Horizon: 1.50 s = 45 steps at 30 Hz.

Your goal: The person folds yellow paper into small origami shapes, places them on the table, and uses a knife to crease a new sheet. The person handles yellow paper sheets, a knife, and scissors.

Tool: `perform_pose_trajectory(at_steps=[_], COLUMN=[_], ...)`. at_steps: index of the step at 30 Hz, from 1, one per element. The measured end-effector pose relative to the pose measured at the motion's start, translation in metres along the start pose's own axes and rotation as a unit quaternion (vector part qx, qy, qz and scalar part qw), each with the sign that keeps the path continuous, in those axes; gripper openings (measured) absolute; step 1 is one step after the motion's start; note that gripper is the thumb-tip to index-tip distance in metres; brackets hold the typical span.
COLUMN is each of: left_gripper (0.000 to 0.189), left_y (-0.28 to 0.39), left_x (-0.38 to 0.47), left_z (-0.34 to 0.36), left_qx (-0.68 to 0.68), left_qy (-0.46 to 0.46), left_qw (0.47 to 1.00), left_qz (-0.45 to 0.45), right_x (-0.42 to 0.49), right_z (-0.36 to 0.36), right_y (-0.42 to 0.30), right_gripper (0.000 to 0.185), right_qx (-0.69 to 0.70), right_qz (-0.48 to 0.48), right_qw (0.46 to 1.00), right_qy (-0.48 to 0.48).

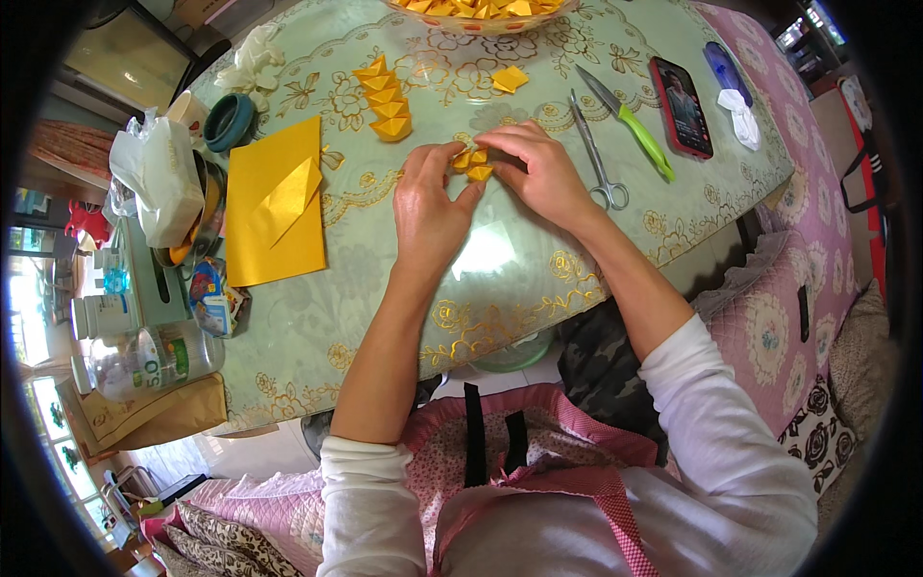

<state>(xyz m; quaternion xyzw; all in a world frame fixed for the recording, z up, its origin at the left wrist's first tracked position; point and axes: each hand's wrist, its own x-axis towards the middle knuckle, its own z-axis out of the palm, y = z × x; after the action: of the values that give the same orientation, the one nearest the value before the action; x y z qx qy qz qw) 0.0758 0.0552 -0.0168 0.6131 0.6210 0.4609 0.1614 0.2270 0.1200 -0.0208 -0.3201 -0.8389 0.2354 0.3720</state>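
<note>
Between my two hands sits a small folded piece of gold paper [476, 164] with several raised corners, just above the table. The fingers and thumb of my left hand [433, 191] grip its left side. My right hand [537, 167] has its fingers on the right and far side of it. Beyond my left hand stands a nested stack of folded gold paper shapes [387, 101]. One loose folded gold paper piece [510, 79] lies past my right hand. To the left are gold paper sheets [270, 249], with a partly folded sheet [290, 195] on top.
Scissors [595, 151], a green-handled knife [638, 130] and a red-cased phone [681, 108] lie at right. A basket [476, 23] of gold folded pieces stands at the far edge. A tissue pack [162, 180], a teal bowl [228, 122] and a plastic jar [155, 357] crowd the left.
</note>
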Motion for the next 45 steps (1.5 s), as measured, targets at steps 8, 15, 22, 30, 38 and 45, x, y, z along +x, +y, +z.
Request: perform_pose_trajectory(at_steps=[8,15,22,30,38,45], left_gripper=[0.039,0.039,0.04,0.034,0.032,0.033], left_y=[-0.005,-0.0058,-0.0027,0.0007,-0.0004,0.0004], left_x=[0.0013,0.0017,0.0012,-0.0008,-0.0006,-0.0008], left_z=[0.0021,0.0026,0.0017,-0.0033,-0.0026,-0.0013], left_qx=[0.028,0.024,0.001,-0.054,-0.046,-0.05], left_qy=[0.0,-0.001,0.009,0.027,0.026,0.025], left_qw=[0.999,0.999,1.0,0.998,0.999,0.998], left_qz=[0.037,0.028,0.027,-0.023,-0.008,-0.009], right_x=[-0.0001,0.0004,-0.0007,-0.0006,-0.0007,-0.0014], right_z=[0.0011,0.0045,0.003,0.0027,0.0036,0.0032], right_y=[0.0013,0.001,-0.0006,-0.0037,-0.0038,-0.0046], right_gripper=[0.03,0.023,0.017,0.012,0.011,0.011], right_qx=[-0.008,-0.022,-0.043,-0.032,-0.037,-0.044], right_qz=[0.004,-0.005,-0.006,-0.019,-0.04,-0.04], right_qw=[1.0,0.999,0.998,0.997,0.997,0.997], right_qy=[0.016,0.036,0.04,0.067,0.06,0.055])
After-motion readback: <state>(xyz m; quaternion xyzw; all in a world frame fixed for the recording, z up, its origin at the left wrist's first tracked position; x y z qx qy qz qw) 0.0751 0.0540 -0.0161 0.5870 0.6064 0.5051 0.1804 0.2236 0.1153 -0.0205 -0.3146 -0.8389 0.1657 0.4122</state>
